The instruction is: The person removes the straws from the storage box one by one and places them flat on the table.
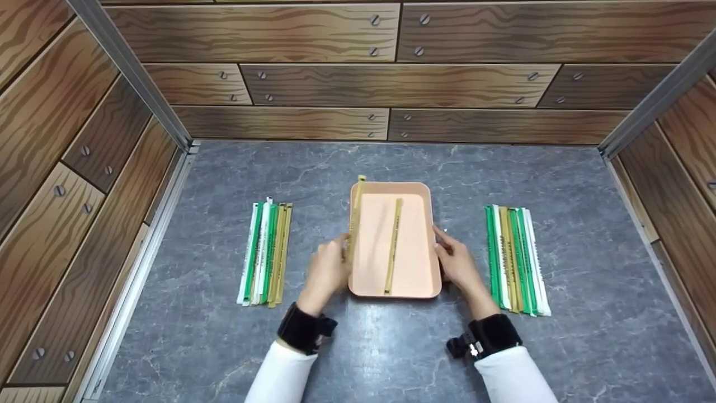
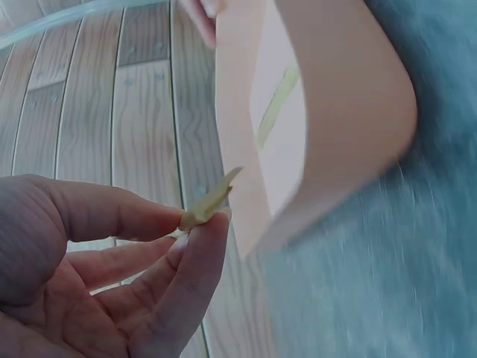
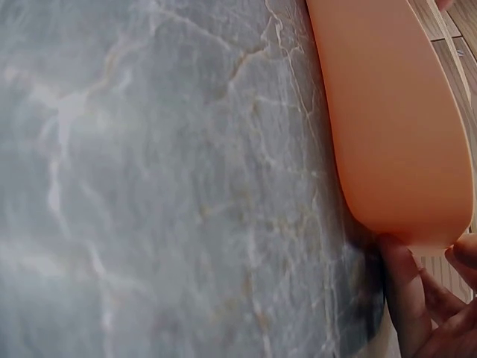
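Observation:
My left hand (image 1: pixel 327 268) pinches a slim gold stick packet (image 1: pixel 356 212) between thumb and fingertips. The packet stands over the left rim of a shallow peach tray (image 1: pixel 417 246), its far end past the tray's top left corner. In the left wrist view the pinched packet's end (image 2: pixel 209 203) shows beside the tray wall (image 2: pixel 358 97). A second gold stick packet (image 1: pixel 394 246) lies lengthwise inside the tray, slightly tilted. On the tray's right side my right hand (image 1: pixel 457 263) grips the edge; the right wrist view shows its fingers (image 3: pixel 406 291) at the tray's outer wall (image 3: pixel 402 127).
Left of the tray lies a row of white, green and gold stick packets (image 1: pixel 264 252). A similar row of packets (image 1: pixel 517 260) lies to the right. Wood-patterned panels (image 1: pixel 313 84) enclose the grey marbled table (image 1: pixel 391 341) at the back and sides.

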### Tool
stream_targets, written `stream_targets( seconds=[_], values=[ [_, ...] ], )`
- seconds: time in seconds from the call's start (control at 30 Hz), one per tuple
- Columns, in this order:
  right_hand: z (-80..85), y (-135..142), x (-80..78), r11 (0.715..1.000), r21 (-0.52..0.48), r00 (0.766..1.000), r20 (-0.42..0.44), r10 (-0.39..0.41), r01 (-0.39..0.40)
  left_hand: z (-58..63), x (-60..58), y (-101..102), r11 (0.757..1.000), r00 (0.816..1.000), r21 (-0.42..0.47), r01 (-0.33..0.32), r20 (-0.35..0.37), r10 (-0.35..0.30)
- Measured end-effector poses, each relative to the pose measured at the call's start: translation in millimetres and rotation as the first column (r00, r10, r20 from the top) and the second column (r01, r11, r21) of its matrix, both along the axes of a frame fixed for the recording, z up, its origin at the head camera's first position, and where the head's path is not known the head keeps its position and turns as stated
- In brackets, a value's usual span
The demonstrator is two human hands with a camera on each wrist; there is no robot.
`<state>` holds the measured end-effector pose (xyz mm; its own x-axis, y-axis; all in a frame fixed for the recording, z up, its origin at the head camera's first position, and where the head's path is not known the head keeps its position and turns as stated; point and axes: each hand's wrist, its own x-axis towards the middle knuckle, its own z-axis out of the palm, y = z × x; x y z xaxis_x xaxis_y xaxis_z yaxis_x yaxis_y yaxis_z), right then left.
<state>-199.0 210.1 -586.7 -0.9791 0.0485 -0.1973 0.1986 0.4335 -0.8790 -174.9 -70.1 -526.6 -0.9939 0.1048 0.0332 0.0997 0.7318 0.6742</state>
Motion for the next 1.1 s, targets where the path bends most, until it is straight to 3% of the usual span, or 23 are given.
stream_targets(
  seconds=[0.1, 0.27, 0.47, 0.63, 0.8, 1.1],
  values=[
    [0.4, 0, 0.4, 1.0, -0.02, 1.0, 0.011, 0.001, -0.001, -1.4, 1.8, -18, 0.999, 0.998, 0.021, -0.049, 0.029, 0.048],
    [1.4, 0, 1.1, 1.0, -0.018, 1.0, 0.021, 0.0, 0.001, -7.5, 0.6, -52, 0.99, 0.99, 0.024, -0.139, 0.01, 0.138],
    [1.3, 0, 0.9, 1.0, 0.003, 1.0, 0.029, 0.005, -0.005, -15.1, -0.7, -94, 0.969, 0.97, -0.053, -0.243, -0.026, 0.242],
    [1.3, 0, 0.5, 1.0, 0.011, 0.999, 0.032, 0.008, -0.008, -19.8, 4.1, -118, 0.942, 0.939, -0.107, -0.318, 0.1, 0.328],
    [1.5, 1, 0.3, 1.0, 0.01, 1.0, 0.026, 0.011, -0.012, -22.2, 8.4, -130, 0.928, 0.902, -0.147, -0.343, 0.226, 0.369],
    [0.4, 2, -0.5, 1.0, -0.025, 1.0, 0.03, 0.01, -0.01, -23.3, 11.7, -132, 0.924, 0.885, -0.168, -0.344, 0.27, 0.379]
  ],
)
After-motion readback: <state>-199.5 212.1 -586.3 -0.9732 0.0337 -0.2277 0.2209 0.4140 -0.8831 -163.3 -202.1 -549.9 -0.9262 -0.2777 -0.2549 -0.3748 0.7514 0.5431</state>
